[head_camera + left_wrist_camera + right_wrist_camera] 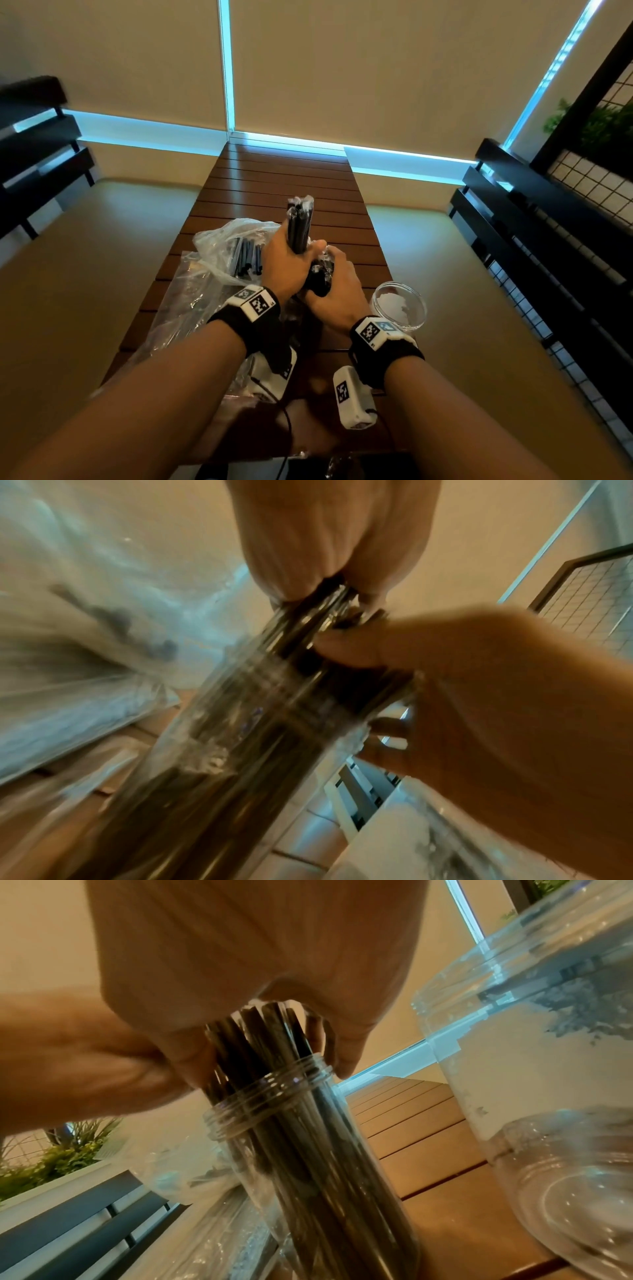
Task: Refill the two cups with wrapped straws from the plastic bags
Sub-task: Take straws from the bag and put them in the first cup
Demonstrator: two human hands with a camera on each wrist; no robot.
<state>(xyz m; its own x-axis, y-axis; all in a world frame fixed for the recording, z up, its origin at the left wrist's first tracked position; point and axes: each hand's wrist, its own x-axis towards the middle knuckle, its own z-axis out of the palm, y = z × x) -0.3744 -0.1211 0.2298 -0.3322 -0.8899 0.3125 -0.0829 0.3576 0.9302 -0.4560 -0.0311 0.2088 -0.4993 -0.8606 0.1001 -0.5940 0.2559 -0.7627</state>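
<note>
Two hands meet over a slatted wooden table (281,178). Left hand (286,260) is clenched round a bundle of dark wrapped straws (298,222), upper ends standing clear above the fist, lower ends inside a clear cup (308,1164) with a threaded rim. Right hand (337,291) has its fingers wrapped round the straws at the cup's mouth. Second clear cup (399,305) stands just right of it, no straws inside. Plastic bag (233,246) with more straws lies left.

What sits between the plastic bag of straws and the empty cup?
The first cup, packed with straws, gripped by both hands; head and right wrist views show it.
</note>
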